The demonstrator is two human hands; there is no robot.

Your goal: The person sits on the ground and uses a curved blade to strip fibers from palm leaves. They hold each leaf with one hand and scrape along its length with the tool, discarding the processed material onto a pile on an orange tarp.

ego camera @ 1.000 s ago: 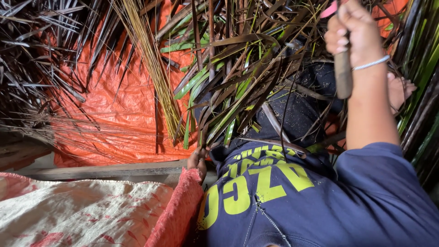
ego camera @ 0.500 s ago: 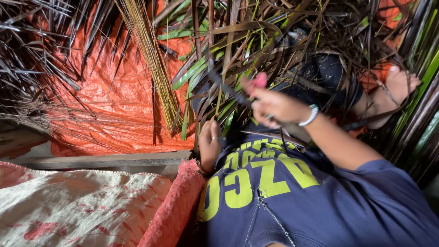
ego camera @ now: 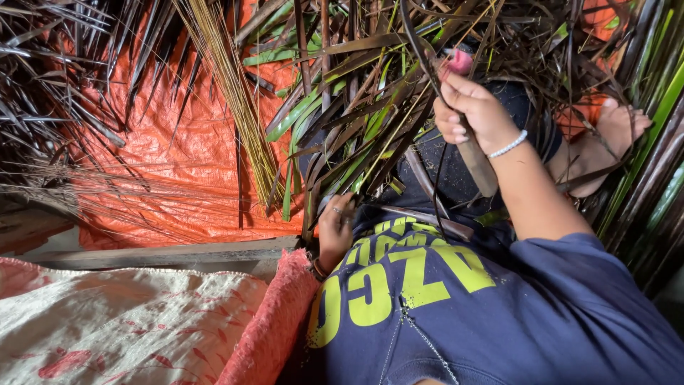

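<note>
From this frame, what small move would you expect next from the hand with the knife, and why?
Probably a short pull of the knife down along the dark leaf strip. The right hand grips both handle and strip, while the left hand pinches the leaves' lower ends, holding them taut.

Crinkled plastic tarp [ego camera: 178, 157], probably wooden handle [ego camera: 476, 162].

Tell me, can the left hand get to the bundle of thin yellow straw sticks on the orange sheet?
Probably yes. The left hand grips dry leaf strips beside the bundle of thin yellow straw sticks, but it would need to let go first.
</note>
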